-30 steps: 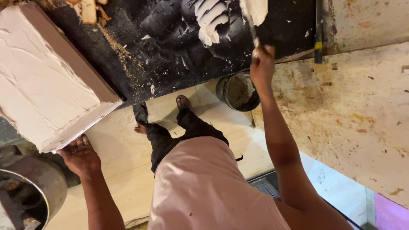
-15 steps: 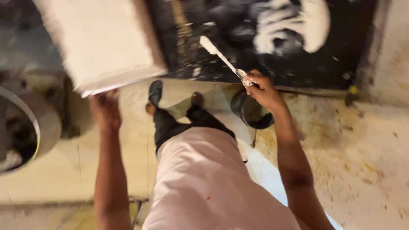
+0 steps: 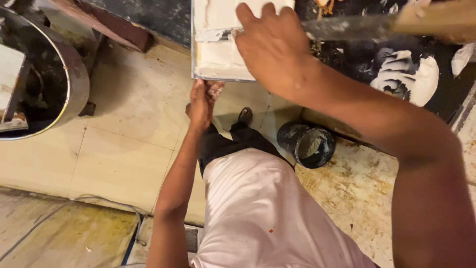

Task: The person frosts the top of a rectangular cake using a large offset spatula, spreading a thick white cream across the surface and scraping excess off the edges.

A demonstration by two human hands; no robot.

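The right hand [image 3: 270, 47], nearest the camera, closes its grip on a putty knife [image 3: 347, 27]: a grey metal blade smeared with white paste, running right toward a wooden piece whose join to it I cannot make out. Lower, the left hand [image 3: 202, 101] grips the underside of a flat board [image 3: 218, 54] coated in thick white plaster, holding it up. The knife hand lies on the board's right part. Half a second ago the knife stood apart from the board, out to the right. Beyond, a black bucket [image 3: 306, 144] sits on the floor [image 3: 119, 154].
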